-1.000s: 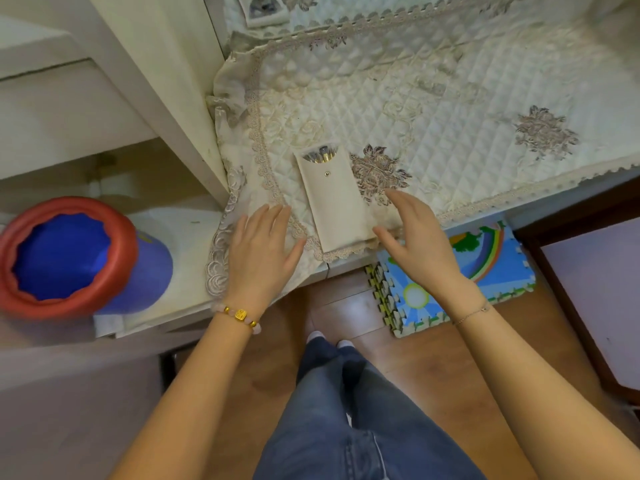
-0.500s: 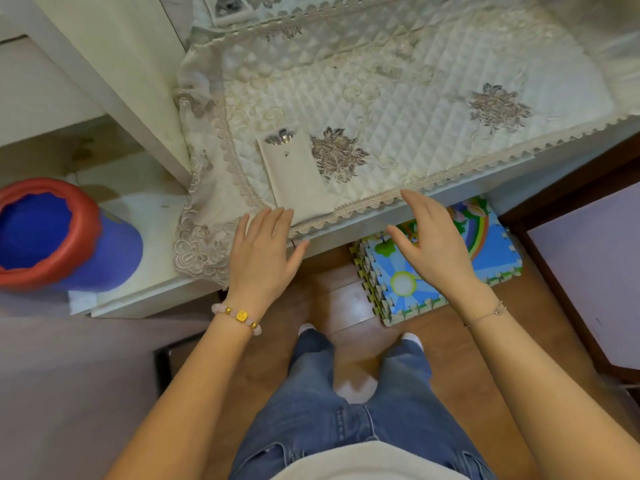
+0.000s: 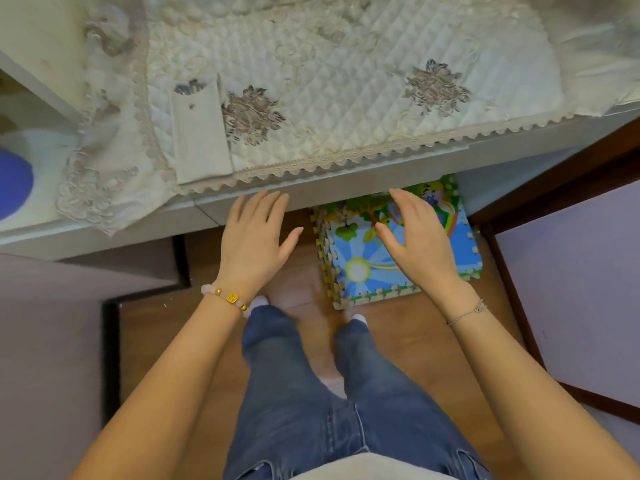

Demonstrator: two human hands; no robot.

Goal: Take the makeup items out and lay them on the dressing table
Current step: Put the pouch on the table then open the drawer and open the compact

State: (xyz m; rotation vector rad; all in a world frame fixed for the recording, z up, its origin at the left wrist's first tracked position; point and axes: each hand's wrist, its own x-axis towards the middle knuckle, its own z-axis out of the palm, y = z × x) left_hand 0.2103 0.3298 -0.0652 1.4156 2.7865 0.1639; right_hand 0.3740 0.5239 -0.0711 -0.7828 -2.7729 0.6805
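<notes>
While both hands hang in front of the table, nothing is gripped:
Left hand [image 3: 254, 242]: spread flat, empty, fingertips at the white front edge of the dressing table [image 3: 346, 183].
Right hand [image 3: 414, 237]: loose, palm turned inward, empty, over the foam play mat [image 3: 356, 268] on the floor.
Brush pouch [image 3: 201, 133]: lies flat on the quilted table cover [image 3: 346, 98], near the front left, its lower end just short of the lace trim [image 3: 381, 152]; dark brush tips show at its open top.
Open room: bare quilting stretches right of the pouch, past two embroidered flowers; wooden floor [image 3: 415, 358] lies free between the hands and the legs.
Edges: the cover's lace corner overhangs the table at the left.
Hard to make out: motion blur smears the brush tips; a blue object [image 3: 14, 181] is cut off at the left border.
</notes>
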